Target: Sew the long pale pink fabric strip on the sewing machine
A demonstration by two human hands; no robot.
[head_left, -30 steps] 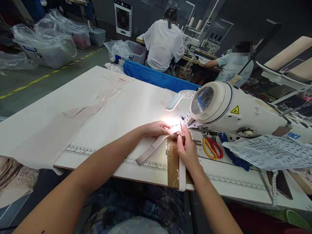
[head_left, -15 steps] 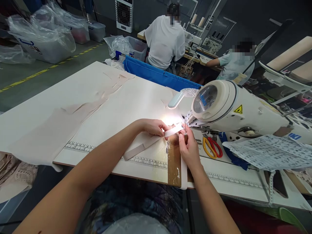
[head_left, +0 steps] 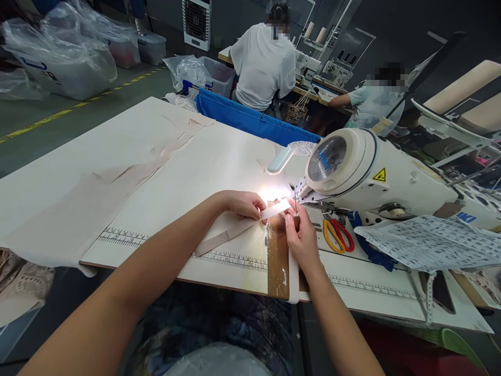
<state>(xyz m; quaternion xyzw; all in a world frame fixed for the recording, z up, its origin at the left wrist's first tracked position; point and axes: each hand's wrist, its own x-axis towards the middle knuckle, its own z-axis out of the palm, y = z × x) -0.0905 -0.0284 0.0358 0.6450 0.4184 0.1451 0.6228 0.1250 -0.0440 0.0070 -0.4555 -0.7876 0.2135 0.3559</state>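
A pale fabric strip point(head_left: 227, 236) runs across the table towards the needle area of a white sewing machine point(head_left: 340, 156). My left hand point(head_left: 248, 203) pinches the strip between thumb and fingers, just left of the lit spot. Closed round the wooden handle of an awl point(head_left: 296, 222) is my right hand point(head_left: 303, 237); the awl's thin metal point sticks up beside the machine head. The fingertips of that hand also lie at the strip's far end, under the bright lamp. Glare hides the exact contact there.
Yellow-and-red-handled scissors point(head_left: 338, 235) lie right of my right hand, near a printed paper sheet point(head_left: 426, 243). A large pale fabric piece point(head_left: 82, 209) covers the table's left side. Behind a blue cloth barrier point(head_left: 250, 117), two people sit at other machines. Plastic-covered bins point(head_left: 74, 68) stand on the floor.
The whole view has shifted slightly to the left. Both hands keep nearly the same place on the strip and the awl; little else differs.
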